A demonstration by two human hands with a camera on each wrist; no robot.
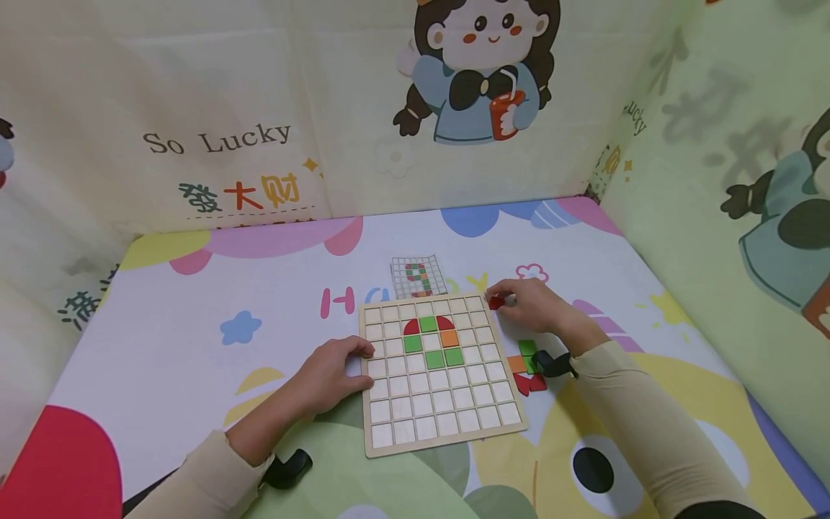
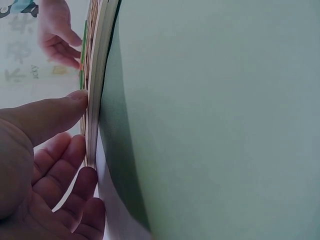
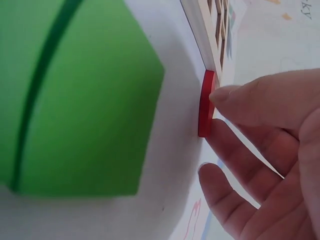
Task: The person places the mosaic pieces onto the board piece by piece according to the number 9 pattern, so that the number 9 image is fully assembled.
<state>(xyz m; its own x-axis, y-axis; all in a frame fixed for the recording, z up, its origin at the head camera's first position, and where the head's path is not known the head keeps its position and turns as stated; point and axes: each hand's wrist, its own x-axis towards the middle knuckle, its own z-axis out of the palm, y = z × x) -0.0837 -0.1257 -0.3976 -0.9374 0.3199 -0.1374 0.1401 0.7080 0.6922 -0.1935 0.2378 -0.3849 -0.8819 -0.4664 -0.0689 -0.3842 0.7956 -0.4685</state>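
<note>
A square wooden grid board (image 1: 447, 425) lies on the table with several green, orange and red tiles in its cells. My left hand (image 1: 331, 375) rests at the board's left edge, thumb and fingertips touching the frame. In the left wrist view the thumb (image 2: 60, 115) presses against that rim. Beyond the board's upper right corner, my right hand (image 1: 534, 306) pinches a red tile (image 3: 206, 104) between thumb and forefinger. That tile stands close to the board's edge in the right wrist view; whether they touch, I cannot tell.
Loose green tiles (image 1: 527, 348), an orange tile (image 1: 516, 364) and red tiles (image 1: 537, 383) lie right of the board, below my right wrist. A printed pattern card (image 1: 418, 276) lies behind the board. Patterned cloth walls (image 1: 350, 108) stand behind and beside the table.
</note>
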